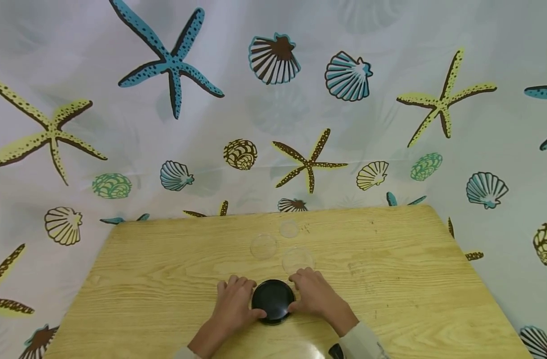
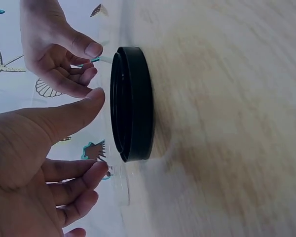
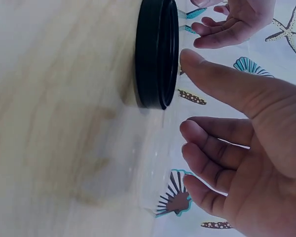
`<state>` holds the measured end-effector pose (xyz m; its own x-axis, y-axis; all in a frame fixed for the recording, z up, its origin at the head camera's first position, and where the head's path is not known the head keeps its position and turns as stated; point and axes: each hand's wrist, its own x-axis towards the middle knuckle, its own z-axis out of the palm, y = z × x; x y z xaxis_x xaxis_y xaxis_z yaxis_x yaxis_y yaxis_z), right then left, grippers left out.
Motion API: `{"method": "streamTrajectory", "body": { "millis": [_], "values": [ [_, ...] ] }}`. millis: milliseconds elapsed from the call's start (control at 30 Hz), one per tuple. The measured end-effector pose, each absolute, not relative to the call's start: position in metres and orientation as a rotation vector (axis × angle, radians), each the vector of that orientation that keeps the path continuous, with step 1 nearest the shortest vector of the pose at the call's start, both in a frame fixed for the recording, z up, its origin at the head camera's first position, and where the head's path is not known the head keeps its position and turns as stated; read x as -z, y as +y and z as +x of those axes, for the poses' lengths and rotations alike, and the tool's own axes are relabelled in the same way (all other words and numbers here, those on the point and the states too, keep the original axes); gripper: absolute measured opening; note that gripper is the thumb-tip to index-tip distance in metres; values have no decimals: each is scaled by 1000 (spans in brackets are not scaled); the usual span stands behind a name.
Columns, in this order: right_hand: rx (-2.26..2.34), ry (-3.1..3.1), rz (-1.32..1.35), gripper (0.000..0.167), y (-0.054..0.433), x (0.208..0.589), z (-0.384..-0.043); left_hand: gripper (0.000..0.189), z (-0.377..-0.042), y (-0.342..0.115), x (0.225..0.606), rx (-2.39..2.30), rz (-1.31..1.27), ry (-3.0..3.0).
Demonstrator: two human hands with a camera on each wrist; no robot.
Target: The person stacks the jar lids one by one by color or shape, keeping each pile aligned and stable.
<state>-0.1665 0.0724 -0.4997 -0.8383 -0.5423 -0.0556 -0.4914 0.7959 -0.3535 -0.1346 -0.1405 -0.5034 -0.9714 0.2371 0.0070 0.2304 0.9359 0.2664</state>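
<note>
A round black lid-like disc [image 1: 273,301] with a glossy top and a stepped rim lies flat on the wooden table. My left hand [image 1: 235,305] hovers at its left side, thumb reaching over the near edge in the head view. On the right side my right hand [image 1: 316,294] mirrors it, fingers loosely bent. Both wrist views show a small gap between the fingertips and the black disc [image 2: 133,103]; neither hand grips it. In the right wrist view the right thumb [image 3: 212,79] points at the rim of the disc.
Beyond the black disc stand three clear round pieces on the table [image 1: 157,269]: a large one [image 1: 298,260], a middle one [image 1: 263,247] and a small one [image 1: 289,229]. A cloth printed with shells and starfish [image 1: 228,104] hangs behind the table's far edge.
</note>
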Motion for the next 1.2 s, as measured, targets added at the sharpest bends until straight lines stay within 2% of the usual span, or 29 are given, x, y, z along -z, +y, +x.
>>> {"method": "streamTrajectory", "body": {
  "millis": [667,1200],
  "values": [
    [592,2916,-782,64,96,477,-181,66,-157,-117,486,-526,378,3059],
    [733,2873,-587,68,110,474,-203,70,-177,-109,493,-471,356,3095]
  ]
}}
